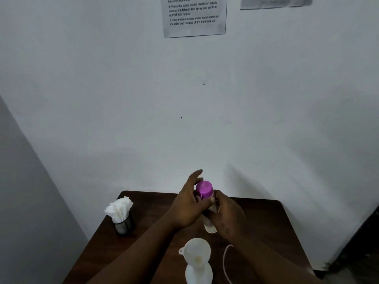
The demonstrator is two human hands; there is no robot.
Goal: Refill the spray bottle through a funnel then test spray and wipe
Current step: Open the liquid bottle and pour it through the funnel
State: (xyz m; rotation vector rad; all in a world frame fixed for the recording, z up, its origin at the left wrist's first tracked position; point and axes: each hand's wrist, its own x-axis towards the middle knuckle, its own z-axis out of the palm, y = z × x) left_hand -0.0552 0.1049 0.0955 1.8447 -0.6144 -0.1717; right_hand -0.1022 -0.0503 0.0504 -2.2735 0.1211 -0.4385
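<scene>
Hands meet at the spray bottle (209, 210) in the lower centre of the frame. The right hand (227, 214) is wrapped round the clear body and holds it lifted and tilted above the surface (266, 222). The left hand (188, 203) sits at the neck just under the purple cap (204, 189), thumb and lower fingers pressed to it, the upper fingers spread loose. The cap is still on.

By the look of it the step in hand is unscrewing the cap, so the task stands near its start. The next move calls for a steady grip on the body while the left hand twists the cap free, then a place to lay it down.

Below the hands, at the bottom edge, a white funnel (197, 251) sits in the mouth of a white container (199, 273). Tissues (119, 208) stand in a mesh cup (123, 225) at the lower left of the surface. Printed instructions (193, 15) hang on the wall at the top.
</scene>
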